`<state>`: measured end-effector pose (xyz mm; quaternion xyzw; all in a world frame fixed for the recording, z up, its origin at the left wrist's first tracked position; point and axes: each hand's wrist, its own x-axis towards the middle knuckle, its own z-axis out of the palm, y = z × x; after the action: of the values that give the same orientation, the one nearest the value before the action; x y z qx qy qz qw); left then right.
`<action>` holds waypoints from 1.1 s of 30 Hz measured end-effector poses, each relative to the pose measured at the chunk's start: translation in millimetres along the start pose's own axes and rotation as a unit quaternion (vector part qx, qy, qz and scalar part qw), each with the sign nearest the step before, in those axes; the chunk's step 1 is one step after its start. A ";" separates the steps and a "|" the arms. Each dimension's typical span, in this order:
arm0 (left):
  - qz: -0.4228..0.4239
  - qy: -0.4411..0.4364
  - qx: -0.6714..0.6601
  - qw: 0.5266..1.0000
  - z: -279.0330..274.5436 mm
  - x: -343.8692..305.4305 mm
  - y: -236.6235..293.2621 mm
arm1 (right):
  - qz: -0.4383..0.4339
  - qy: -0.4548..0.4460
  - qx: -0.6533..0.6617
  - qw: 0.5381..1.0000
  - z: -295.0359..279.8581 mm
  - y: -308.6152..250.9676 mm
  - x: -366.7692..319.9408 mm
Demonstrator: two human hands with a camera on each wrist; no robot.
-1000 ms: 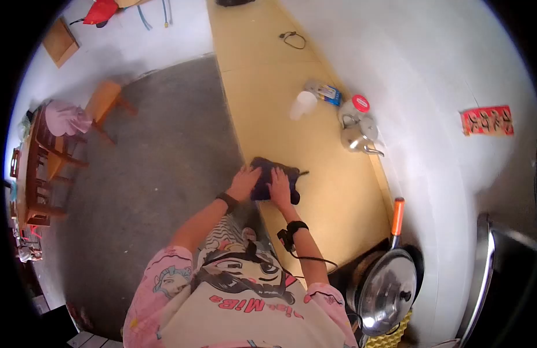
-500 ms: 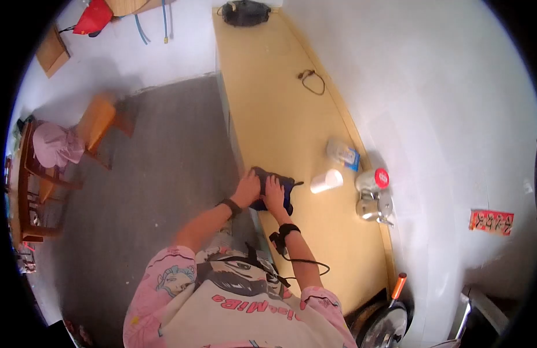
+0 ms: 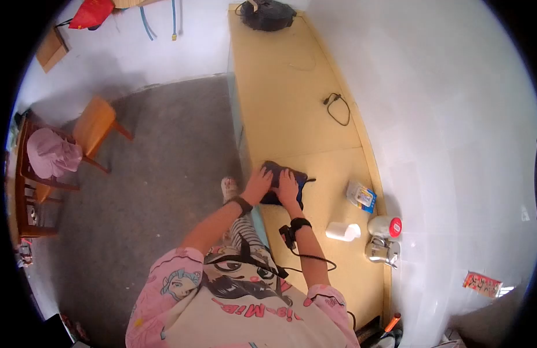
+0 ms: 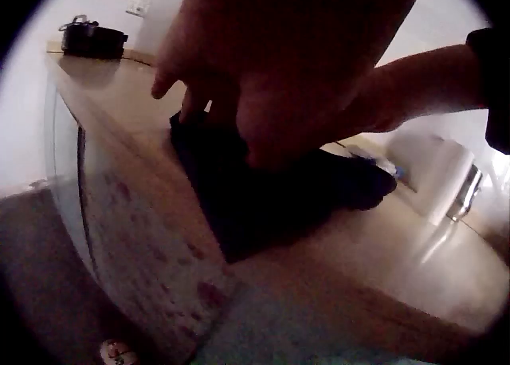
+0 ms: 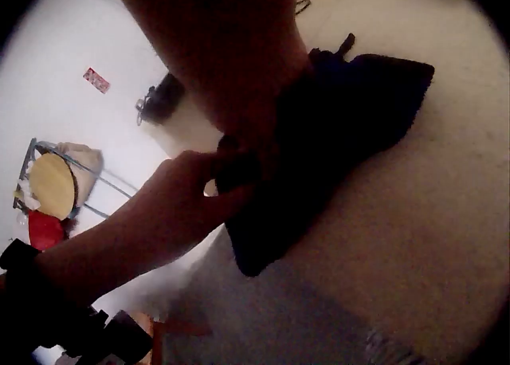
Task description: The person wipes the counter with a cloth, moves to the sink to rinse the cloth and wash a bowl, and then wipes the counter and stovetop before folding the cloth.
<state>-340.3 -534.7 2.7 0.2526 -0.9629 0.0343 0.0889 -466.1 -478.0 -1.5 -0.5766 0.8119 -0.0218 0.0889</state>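
A dark blue cloth (image 3: 301, 181) with a small loop lies at the counter's left edge in the head view. My left hand (image 3: 258, 185) is at its left side; the right wrist view shows that hand (image 5: 179, 194) pinching the fabric between thumb and fingers. Close beside it, my right hand (image 3: 287, 187) rests on the cloth with fingers spread and nearly straight. In the left wrist view the cloth (image 4: 247, 206) hangs slightly toward the counter edge, and the hands hide its upper part.
On the yellow counter (image 3: 291, 122) are a black cable (image 3: 339, 110), a white cup (image 3: 341, 231), a packet (image 3: 361, 197), a red-lidded jar (image 3: 386, 226) and a metal kettle (image 3: 382, 251). A black object (image 3: 268, 15) sits at the far end. Chairs (image 3: 94, 129) stand left.
The head view has shifted, bringing more of the counter's far end into sight and the pan mostly out. My hands stay on the cloth, the left closer to the right than a second ago.
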 end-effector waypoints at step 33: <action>-0.214 -0.224 -0.419 0.853 -335.5 163.3 -421.5 | 0.058 -0.062 0.058 0.995 -39.6 -53.6 343.3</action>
<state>-221.0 -942.7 371.8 0.3920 -0.8019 -0.4502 -0.0268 -532.5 -821.3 3.9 -0.5230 0.8340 -0.0280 0.1733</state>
